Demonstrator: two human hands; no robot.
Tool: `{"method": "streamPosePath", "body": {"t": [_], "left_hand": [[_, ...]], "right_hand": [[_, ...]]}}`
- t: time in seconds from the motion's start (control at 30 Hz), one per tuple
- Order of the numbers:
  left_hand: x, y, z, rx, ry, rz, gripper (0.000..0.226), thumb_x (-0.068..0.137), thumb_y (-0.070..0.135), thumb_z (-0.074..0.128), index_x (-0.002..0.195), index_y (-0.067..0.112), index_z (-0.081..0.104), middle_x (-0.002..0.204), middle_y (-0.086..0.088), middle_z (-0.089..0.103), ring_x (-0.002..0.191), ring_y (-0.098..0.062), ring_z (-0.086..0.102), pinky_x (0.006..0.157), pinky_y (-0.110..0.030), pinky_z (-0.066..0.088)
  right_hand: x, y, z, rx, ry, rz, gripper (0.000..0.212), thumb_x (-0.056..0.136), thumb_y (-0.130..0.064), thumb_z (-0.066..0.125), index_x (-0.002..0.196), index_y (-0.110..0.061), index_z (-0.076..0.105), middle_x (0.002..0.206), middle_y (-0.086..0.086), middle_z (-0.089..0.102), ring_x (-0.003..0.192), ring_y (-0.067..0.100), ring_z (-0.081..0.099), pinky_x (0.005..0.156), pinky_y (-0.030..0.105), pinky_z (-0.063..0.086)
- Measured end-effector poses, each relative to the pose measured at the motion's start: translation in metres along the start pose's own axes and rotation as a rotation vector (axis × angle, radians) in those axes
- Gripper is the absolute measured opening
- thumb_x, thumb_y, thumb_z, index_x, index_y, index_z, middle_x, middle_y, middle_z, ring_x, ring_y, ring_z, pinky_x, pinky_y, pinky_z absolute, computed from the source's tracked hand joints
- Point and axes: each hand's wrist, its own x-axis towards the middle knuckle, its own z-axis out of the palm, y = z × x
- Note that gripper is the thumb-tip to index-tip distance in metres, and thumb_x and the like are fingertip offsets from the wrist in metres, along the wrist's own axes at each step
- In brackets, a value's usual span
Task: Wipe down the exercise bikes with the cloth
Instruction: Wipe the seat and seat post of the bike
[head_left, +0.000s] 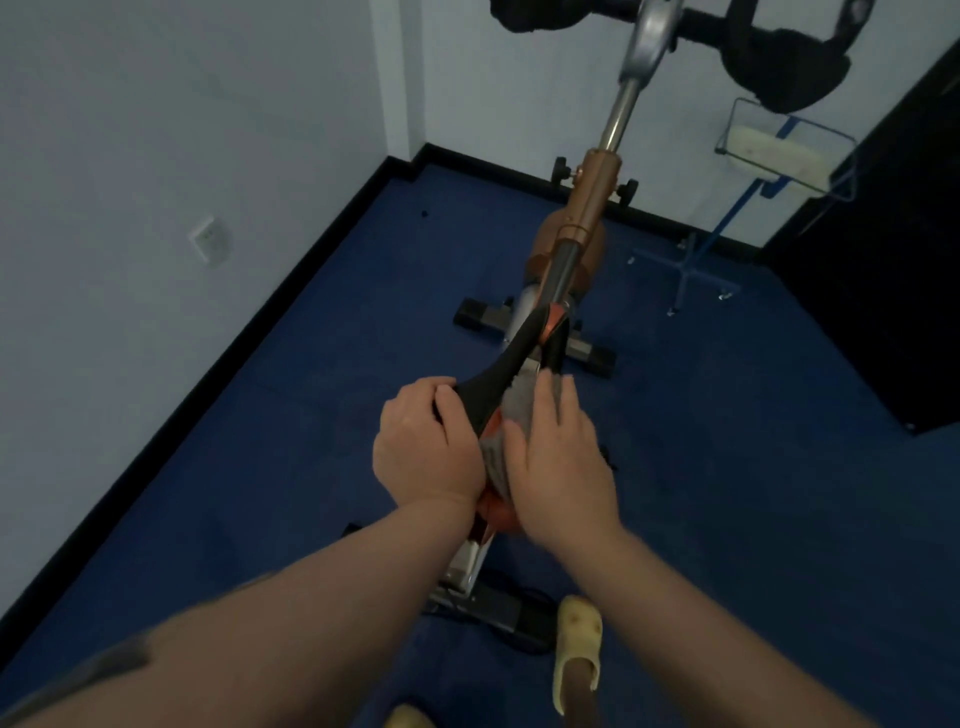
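Note:
An exercise bike (589, 208) with a copper-brown frame stands on the blue floor, seen from above and behind its black and orange saddle (511, 358). My left hand (426, 441) grips the saddle's left rear edge. My right hand (561, 467) lies flat on the saddle's right side, pressing a grey cloth (514, 402) against it. Only part of the cloth shows from under the fingers. The bike's black padded handlebars (779, 62) are at the top of the view.
White walls with a black skirting board close in on the left and far side. A blue wire stand (743, 156) holding a pale roll stands right of the bike. A dark cabinet (883, 270) fills the right. My foot in a yellow slipper (576, 654) is by the bike's rear base.

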Motion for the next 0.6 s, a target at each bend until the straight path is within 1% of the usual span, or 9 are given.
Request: {"method": "streamPosePath", "body": {"t": [0.07, 0.13, 0.2, 0.3, 0.37, 0.43, 0.5, 0.57, 0.6], "left_hand": [[0.000, 0.000, 0.000, 0.013, -0.021, -0.025, 0.037, 0.090, 0.035, 0.032, 0.097, 0.027, 0.068, 0.094, 0.013, 0.061, 0.090, -0.010, 0.053, 0.069, -0.032, 0.040], [-0.002, 0.000, 0.000, 0.004, -0.027, -0.041, 0.030, 0.094, 0.029, 0.038, 0.097, 0.027, 0.068, 0.095, 0.012, 0.062, 0.092, -0.010, 0.053, 0.069, -0.030, 0.037], [-0.003, -0.001, 0.000, -0.006, -0.035, -0.048, 0.024, 0.096, 0.023, 0.044, 0.098, 0.026, 0.068, 0.092, 0.014, 0.059, 0.091, -0.010, 0.054, 0.068, -0.029, 0.036], [-0.002, 0.000, 0.000, -0.002, -0.039, -0.015, 0.025, 0.093, 0.026, 0.044, 0.099, 0.025, 0.068, 0.094, 0.013, 0.061, 0.087, -0.005, 0.050, 0.068, -0.030, 0.038], [-0.001, 0.002, 0.000, 0.011, -0.035, -0.005, 0.029, 0.089, 0.031, 0.041, 0.098, 0.026, 0.068, 0.092, 0.017, 0.057, 0.087, -0.003, 0.047, 0.069, -0.031, 0.040], [-0.002, 0.003, -0.001, 0.026, -0.048, -0.007, 0.024, 0.090, 0.030, 0.045, 0.098, 0.028, 0.067, 0.091, 0.020, 0.053, 0.087, -0.002, 0.045, 0.071, -0.032, 0.042], [-0.002, 0.002, -0.001, 0.027, -0.061, -0.009, 0.021, 0.088, 0.027, 0.050, 0.099, 0.029, 0.067, 0.091, 0.021, 0.053, 0.088, -0.003, 0.048, 0.073, -0.034, 0.044], [-0.002, 0.001, -0.002, 0.026, -0.066, 0.001, 0.021, 0.085, 0.024, 0.054, 0.101, 0.028, 0.067, 0.093, 0.018, 0.058, 0.091, -0.006, 0.053, 0.072, -0.035, 0.047], [-0.002, 0.001, -0.002, 0.023, -0.064, 0.010, 0.021, 0.084, 0.021, 0.057, 0.101, 0.027, 0.068, 0.095, 0.015, 0.062, 0.092, -0.008, 0.055, 0.071, -0.035, 0.047]], "right_hand": [[0.034, -0.004, -0.008, 0.089, -0.044, 0.138, 0.066, 0.103, -0.041, 0.027, 0.156, -0.016, -0.005, 0.162, 0.008, 0.009, 0.131, 0.032, 0.040, 0.091, 0.037, 0.041], [0.046, -0.007, -0.012, 0.121, -0.045, 0.207, 0.068, 0.104, -0.039, 0.029, 0.155, -0.015, -0.007, 0.160, 0.011, 0.019, 0.122, 0.033, 0.049, 0.079, 0.035, 0.039], [0.018, -0.004, -0.005, 0.086, 0.023, 0.142, 0.066, 0.102, -0.045, 0.025, 0.156, -0.019, -0.003, 0.159, 0.007, 0.020, 0.127, 0.029, 0.043, 0.086, 0.037, 0.043], [-0.036, 0.004, 0.003, 0.094, 0.098, 0.010, 0.068, 0.093, -0.056, 0.014, 0.154, -0.027, 0.000, 0.159, -0.005, 0.013, 0.139, 0.019, 0.025, 0.100, 0.035, 0.039], [-0.018, 0.007, -0.001, 0.163, 0.056, 0.063, 0.064, 0.098, -0.052, 0.019, 0.154, -0.026, 0.006, 0.158, -0.001, 0.021, 0.135, 0.020, 0.033, 0.098, 0.036, 0.039], [0.017, 0.006, -0.006, 0.235, 0.000, 0.192, 0.056, 0.102, -0.043, 0.026, 0.153, -0.021, 0.018, 0.148, 0.008, 0.040, 0.124, 0.025, 0.048, 0.090, 0.037, 0.041], [0.028, 0.001, -0.007, 0.228, 0.039, 0.215, 0.052, 0.102, -0.040, 0.028, 0.148, -0.017, 0.026, 0.138, 0.010, 0.049, 0.116, 0.027, 0.053, 0.085, 0.036, 0.043], [-0.003, -0.003, 0.004, 0.174, 0.135, 0.133, 0.058, 0.099, -0.045, 0.025, 0.150, -0.018, 0.026, 0.148, 0.007, 0.040, 0.128, 0.022, 0.044, 0.100, 0.037, 0.042], [-0.027, -0.005, 0.011, 0.151, 0.177, 0.078, 0.063, 0.096, -0.049, 0.022, 0.152, -0.020, 0.022, 0.155, 0.003, 0.030, 0.137, 0.018, 0.033, 0.110, 0.034, 0.034]]}}
